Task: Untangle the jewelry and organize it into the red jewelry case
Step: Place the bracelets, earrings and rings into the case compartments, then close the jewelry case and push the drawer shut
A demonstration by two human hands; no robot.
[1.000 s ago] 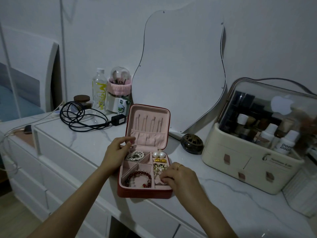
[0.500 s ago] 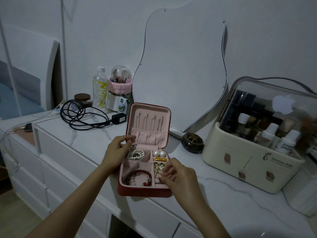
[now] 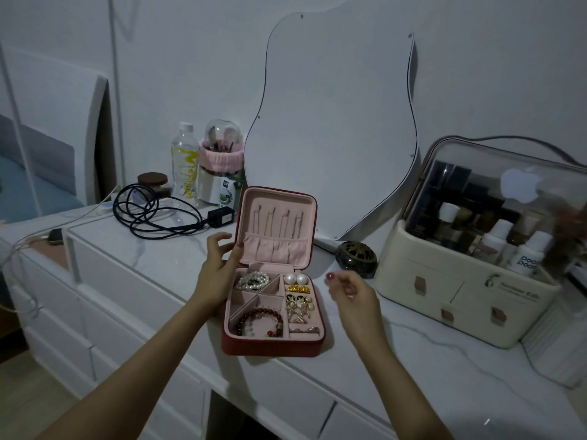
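Note:
The red jewelry case [image 3: 273, 346] lies open on the marble top, lid upright with thin chains [image 3: 279, 221] hanging inside it. Its pink compartments hold a pearl bracelet [image 3: 254, 280], two pearl earrings [image 3: 297, 278], gold pieces [image 3: 298, 289], mixed earrings [image 3: 298, 305], a red bead bracelet [image 3: 260, 322] and a ring [image 3: 309, 329]. My left hand [image 3: 217, 274] rests against the case's left side, thumb on the lid's lower corner, fingers lifted and loose. My right hand [image 3: 352, 296] hovers just right of the case, fingers loosely curled, holding nothing I can see.
A cream cosmetics organizer [image 3: 460, 300] stands at the right, with a dark round burner [image 3: 357, 258] between it and the case. A wavy mirror [image 3: 333, 122] leans on the wall. Black cable [image 3: 152, 214], a bottle [image 3: 184, 163] and a brush holder [image 3: 220, 166] sit back left.
My right hand has lifted out of the case's earring compartments and moved right. My left hand's fingers have loosened off the case's left edge.

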